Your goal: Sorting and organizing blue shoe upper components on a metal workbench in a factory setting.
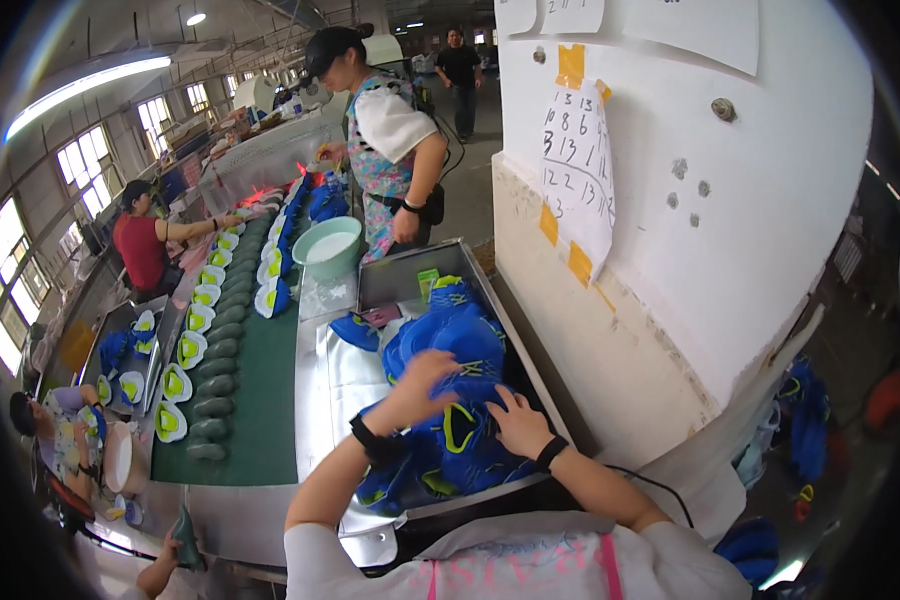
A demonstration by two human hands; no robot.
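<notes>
A heap of blue shoe uppers point(460, 335) with yellow-green linings fills a metal bin point(400, 282) in front of me. My left hand point(422, 388) is over the near part of the heap, its fingers stretched to the right and slightly blurred; nothing shows in its grasp. Close by on the right, my right hand point(521, 424) lies with spread fingers on a blue upper point(460, 428) whose yellow-green-edged opening faces up. Whether the left fingertips touch the uppers I cannot tell. Dark bands circle both wrists.
Left of the bin runs a green belt point(265, 420) with rows of grey shoe lasts point(213, 408) and white-and-lime uppers point(174, 383). A pale green basin point(328, 250) stands beyond the bin. A white board point(670, 200) rises at right. Co-workers stand along the line; one hand point(158, 572) holds a dark green last.
</notes>
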